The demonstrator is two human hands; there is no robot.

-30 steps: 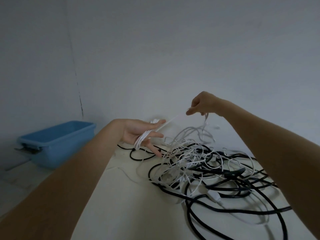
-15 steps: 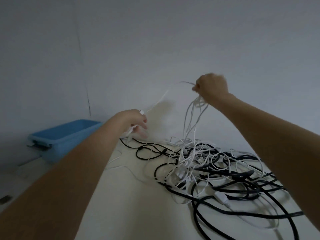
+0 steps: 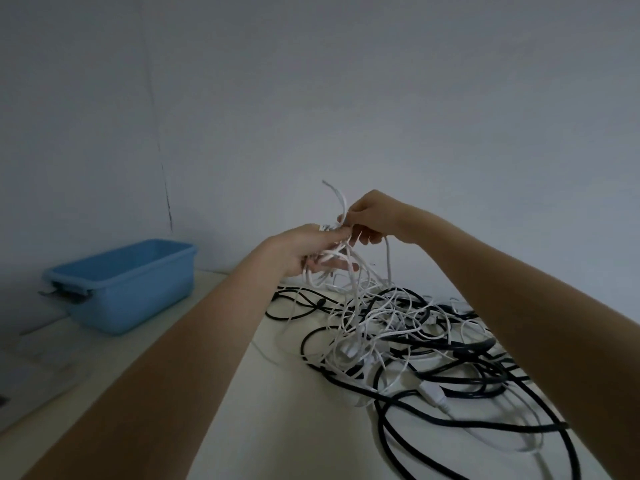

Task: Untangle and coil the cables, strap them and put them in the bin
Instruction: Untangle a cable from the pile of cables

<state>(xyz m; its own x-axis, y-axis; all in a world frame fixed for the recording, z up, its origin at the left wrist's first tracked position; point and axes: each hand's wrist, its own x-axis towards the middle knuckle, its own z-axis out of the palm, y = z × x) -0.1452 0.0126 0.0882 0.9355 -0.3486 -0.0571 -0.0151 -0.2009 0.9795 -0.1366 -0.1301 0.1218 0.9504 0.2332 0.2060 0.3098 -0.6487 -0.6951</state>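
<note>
A tangle of black and white cables (image 3: 408, 337) lies on the pale table (image 3: 284, 427), right of centre. My left hand (image 3: 304, 251) holds a small coil of the white cable (image 3: 348, 263) above the heap's far edge. My right hand (image 3: 367, 216) is right beside it, fingers pinched on the same white cable, whose free end sticks up above the hand. Strands hang from both hands down into the heap. The blue bin (image 3: 128, 282) stands open at the far left of the table.
A grey wall rises close behind the table. The bin has a grey latch handle (image 3: 65, 294) on its near end. Flat pale sheets (image 3: 38, 372) lie at the left, below the bin.
My right hand rose high pulling white cable out of the heap, then came down and left to meet my left hand. My left hand lifted slightly with its coil.
</note>
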